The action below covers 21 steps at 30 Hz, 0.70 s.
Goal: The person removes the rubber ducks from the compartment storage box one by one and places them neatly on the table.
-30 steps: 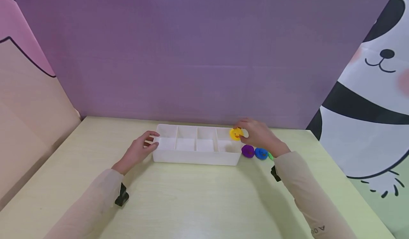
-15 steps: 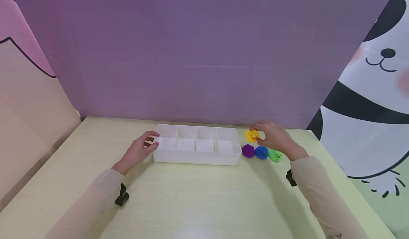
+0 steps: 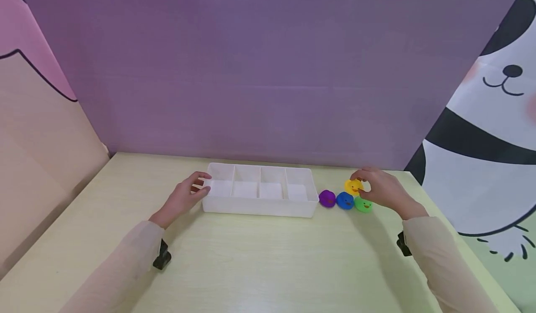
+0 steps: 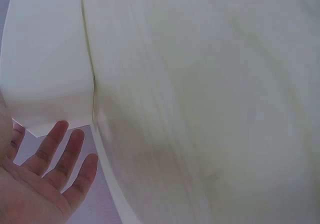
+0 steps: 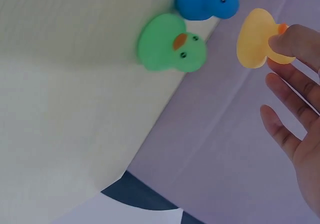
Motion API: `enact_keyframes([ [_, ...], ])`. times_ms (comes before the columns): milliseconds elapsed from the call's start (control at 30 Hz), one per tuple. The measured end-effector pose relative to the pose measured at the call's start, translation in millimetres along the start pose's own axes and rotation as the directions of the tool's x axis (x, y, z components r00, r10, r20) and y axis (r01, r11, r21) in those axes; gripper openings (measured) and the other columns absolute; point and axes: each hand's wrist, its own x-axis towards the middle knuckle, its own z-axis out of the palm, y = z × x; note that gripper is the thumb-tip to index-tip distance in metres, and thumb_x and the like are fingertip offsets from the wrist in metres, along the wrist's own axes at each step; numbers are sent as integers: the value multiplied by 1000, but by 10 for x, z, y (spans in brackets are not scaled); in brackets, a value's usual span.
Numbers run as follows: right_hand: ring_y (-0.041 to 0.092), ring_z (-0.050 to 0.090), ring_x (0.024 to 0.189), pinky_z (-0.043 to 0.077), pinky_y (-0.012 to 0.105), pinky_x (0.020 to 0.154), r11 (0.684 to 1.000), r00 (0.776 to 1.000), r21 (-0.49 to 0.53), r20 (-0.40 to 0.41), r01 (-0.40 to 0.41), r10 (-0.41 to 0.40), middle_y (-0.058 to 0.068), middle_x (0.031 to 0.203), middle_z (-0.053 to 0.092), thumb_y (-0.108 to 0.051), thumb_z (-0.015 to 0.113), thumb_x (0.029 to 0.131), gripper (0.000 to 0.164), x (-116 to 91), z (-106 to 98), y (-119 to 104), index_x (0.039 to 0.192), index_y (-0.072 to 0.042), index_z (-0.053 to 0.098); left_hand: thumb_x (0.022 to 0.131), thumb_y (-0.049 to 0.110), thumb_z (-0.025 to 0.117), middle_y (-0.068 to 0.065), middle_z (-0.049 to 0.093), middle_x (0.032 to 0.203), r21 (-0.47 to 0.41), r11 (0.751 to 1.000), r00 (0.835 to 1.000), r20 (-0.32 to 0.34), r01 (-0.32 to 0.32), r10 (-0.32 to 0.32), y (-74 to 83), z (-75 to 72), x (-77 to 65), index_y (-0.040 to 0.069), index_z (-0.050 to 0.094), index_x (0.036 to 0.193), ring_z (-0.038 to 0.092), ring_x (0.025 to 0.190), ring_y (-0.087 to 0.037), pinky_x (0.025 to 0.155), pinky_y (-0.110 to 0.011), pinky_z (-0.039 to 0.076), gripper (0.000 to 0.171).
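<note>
My right hand (image 3: 383, 189) pinches a yellow rubber duck (image 3: 353, 187) by its head, between thumb and fingers, in the air. Beneath and in front of it, a purple duck (image 3: 327, 199), a blue duck (image 3: 345, 201) and a green duck (image 3: 363, 204) stand in a row. The right wrist view shows the yellow duck (image 5: 253, 39) apart from the green duck (image 5: 167, 46). At the left end of a white divided box (image 3: 259, 206) is my left hand (image 3: 182, 199), its fingers spread and fairly straight; whether they touch the box cannot be told.
The box has several compartments in a row and stands toward the back of the pale wooden table (image 3: 251, 262). A purple cloth wall (image 3: 259, 71) rises behind the table's far edge. A panda-print panel (image 3: 494, 164) flanks the right side.
My right hand has carried the yellow duck rightward, from over the box's right compartment to above the blue and green ducks. The green duck has come into fuller view. The left hand stays at the box.
</note>
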Motion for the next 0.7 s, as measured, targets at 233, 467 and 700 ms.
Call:
enact_keyframes([
  [233,26,56,87,52,42,69,999,999,1,8,-32,32,8,95,61,-8,73,71,33,-141,33,175,102,-8,63,91,25,54,-18,54,121,5,1000,1000,-4,-5,5,-8,6,-1,18,47,125,57,100,-30,82,-42,50,35],
  [467,28,55,87,52,43,69,998,998,11,11,-61,61,11,95,62,-7,73,70,33,-252,30,322,102,-6,63,91,26,54,-17,54,120,3,1000,1000,-2,-1,1,-11,8,-4,18,47,125,57,99,-30,81,-41,50,35],
  [700,28,54,86,51,46,72,997,998,15,-11,-69,69,11,94,62,-4,74,69,34,-319,-6,421,101,-5,63,91,26,54,-17,54,120,4,1000,1000,1,5,-5,-11,9,2,18,47,125,57,100,-29,81,-41,50,36],
])
